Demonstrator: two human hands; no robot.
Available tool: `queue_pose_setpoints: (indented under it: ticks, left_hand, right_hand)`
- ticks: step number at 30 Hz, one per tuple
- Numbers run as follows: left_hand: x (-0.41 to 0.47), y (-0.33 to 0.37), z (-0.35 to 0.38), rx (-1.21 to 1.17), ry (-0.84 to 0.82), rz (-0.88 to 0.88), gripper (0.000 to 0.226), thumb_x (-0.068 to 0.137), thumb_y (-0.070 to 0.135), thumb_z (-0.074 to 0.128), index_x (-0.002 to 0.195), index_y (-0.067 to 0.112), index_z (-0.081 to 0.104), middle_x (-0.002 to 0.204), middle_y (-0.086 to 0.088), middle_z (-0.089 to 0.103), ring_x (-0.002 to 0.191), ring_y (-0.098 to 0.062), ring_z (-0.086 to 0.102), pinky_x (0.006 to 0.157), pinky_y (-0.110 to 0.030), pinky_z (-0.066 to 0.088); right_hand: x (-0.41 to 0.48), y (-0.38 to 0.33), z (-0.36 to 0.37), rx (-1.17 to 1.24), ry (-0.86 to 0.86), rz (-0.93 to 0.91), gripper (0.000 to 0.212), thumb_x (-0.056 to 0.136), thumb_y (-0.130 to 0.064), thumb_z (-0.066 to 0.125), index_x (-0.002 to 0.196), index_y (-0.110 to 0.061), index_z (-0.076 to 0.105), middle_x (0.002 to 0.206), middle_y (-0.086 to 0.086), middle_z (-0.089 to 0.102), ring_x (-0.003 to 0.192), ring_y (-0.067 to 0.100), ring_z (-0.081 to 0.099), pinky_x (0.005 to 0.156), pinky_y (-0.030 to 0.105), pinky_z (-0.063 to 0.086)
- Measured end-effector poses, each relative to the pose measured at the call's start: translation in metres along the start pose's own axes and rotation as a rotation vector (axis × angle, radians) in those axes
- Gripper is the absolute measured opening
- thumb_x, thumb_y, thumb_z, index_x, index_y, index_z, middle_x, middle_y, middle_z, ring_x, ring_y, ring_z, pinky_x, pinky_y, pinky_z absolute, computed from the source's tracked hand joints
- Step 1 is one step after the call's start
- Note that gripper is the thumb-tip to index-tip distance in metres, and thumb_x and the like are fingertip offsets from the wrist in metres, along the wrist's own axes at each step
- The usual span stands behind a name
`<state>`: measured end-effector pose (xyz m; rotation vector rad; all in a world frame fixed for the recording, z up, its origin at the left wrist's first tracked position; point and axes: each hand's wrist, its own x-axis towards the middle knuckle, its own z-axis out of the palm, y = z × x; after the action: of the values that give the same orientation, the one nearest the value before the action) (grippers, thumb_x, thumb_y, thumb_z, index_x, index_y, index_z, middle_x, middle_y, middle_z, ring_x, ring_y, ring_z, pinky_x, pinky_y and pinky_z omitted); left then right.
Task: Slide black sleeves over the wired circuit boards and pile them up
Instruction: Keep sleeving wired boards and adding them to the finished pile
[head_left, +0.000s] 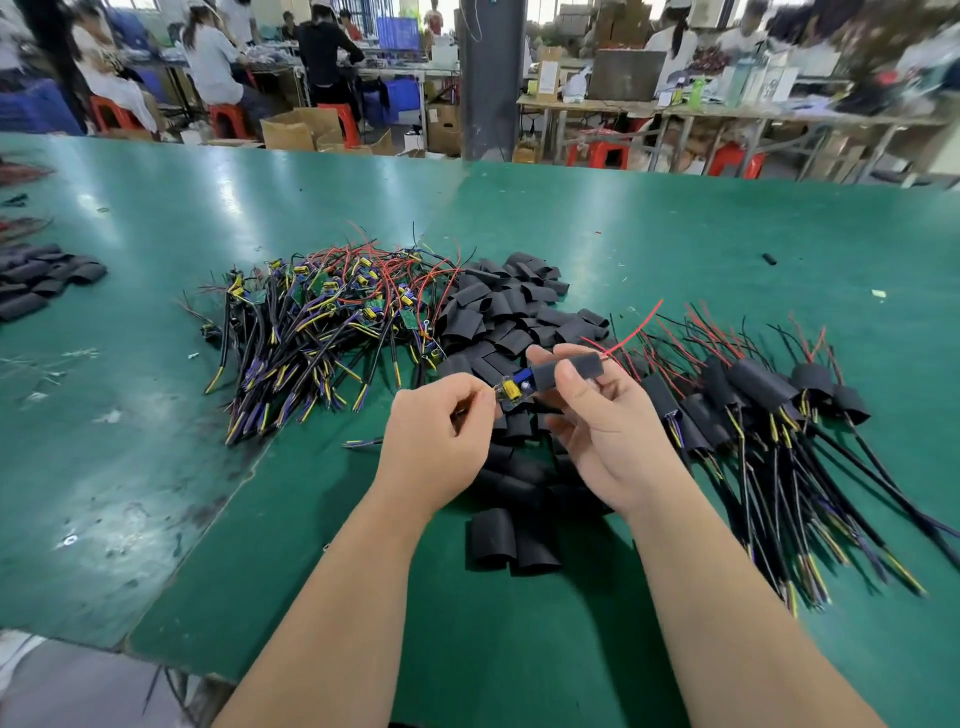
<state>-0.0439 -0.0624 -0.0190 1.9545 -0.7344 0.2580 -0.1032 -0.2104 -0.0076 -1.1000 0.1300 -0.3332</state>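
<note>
Circuit board, small, with a yellow part and a blue part on it, sticks halfway out of a black sleeve. We hold both in the air over the green counter, above a heap of loose sleeves. Our left hand pinches the bare end of the board, fingers curled. Our right hand grips the sleeve between thumb and fingers. A red wire pokes out of the sleeve's far end. Left of the heap lies a tangle of bare boards; right of it lies a pile of sleeved boards with dark cables. The rest of the board is hidden inside the sleeve, and our left fingertips hide its near edge. The people at the far tables are blurred.
</note>
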Motion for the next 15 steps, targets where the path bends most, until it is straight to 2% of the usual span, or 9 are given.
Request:
queue_pose_setpoints:
  ticks: [2,4,6,10,13,15]
  left_hand:
    - [0.000,0.002,0.000,-0.061,-0.020,-0.004,0.027,0.087,0.026,0.047,0.060,0.025,0.051,0.048,0.006,0.042,0.047,-0.011,0.035,0.052,-0.023,0.026]
    - [0.000,0.003,0.001,-0.086,-0.033,0.014,0.027,0.087,0.025,0.048,0.060,0.028,0.049,0.050,0.003,0.044,0.048,-0.012,0.036,0.050,-0.026,0.029]
    - [-0.001,0.002,0.002,-0.084,-0.051,0.023,0.024,0.086,0.025,0.049,0.062,0.027,0.053,0.050,-0.002,0.047,0.048,-0.016,0.038,0.049,-0.027,0.030]
    - [-0.001,0.000,0.002,-0.020,-0.056,0.063,0.018,0.086,0.021,0.051,0.072,0.019,0.062,0.048,0.005,0.044,0.044,-0.012,0.034,0.047,-0.018,0.026]
    - [0.001,-0.001,0.003,0.024,0.000,0.085,0.016,0.084,0.020,0.054,0.074,0.015,0.065,0.054,0.002,0.056,0.048,-0.016,0.045,0.048,-0.021,0.033]
    - [0.000,0.000,0.003,-0.008,0.040,0.082,0.012,0.083,0.017,0.058,0.075,0.013,0.067,0.061,0.003,0.061,0.056,-0.015,0.053,0.050,-0.019,0.039]
  right_hand:
    - [-0.001,0.000,0.000,0.043,-0.033,0.019,0.023,0.076,-0.022,0.063,0.098,-0.018,0.059,0.106,-0.002,0.073,0.074,0.010,0.064,0.059,0.020,0.045]
    - [-0.002,0.001,0.001,0.031,-0.062,0.022,0.023,0.074,-0.022,0.064,0.095,-0.016,0.059,0.102,0.001,0.074,0.070,0.009,0.065,0.058,0.018,0.046]
    - [-0.003,0.003,0.003,-0.049,-0.071,0.016,0.027,0.069,-0.024,0.068,0.093,-0.015,0.060,0.100,0.004,0.075,0.074,0.010,0.067,0.060,0.018,0.047]
    - [-0.005,0.004,0.006,-0.209,-0.073,0.010,0.031,0.066,-0.028,0.072,0.092,-0.014,0.063,0.099,0.005,0.075,0.083,0.014,0.066,0.064,0.022,0.045]
    - [-0.007,0.004,0.008,-0.183,-0.079,0.021,0.027,0.067,-0.025,0.072,0.092,-0.016,0.067,0.088,0.000,0.074,0.077,0.010,0.066,0.063,0.023,0.045]
    - [-0.008,0.004,0.010,-0.139,-0.084,0.047,0.026,0.072,-0.019,0.070,0.097,-0.014,0.067,0.084,0.002,0.072,0.075,0.013,0.066,0.065,0.025,0.046]
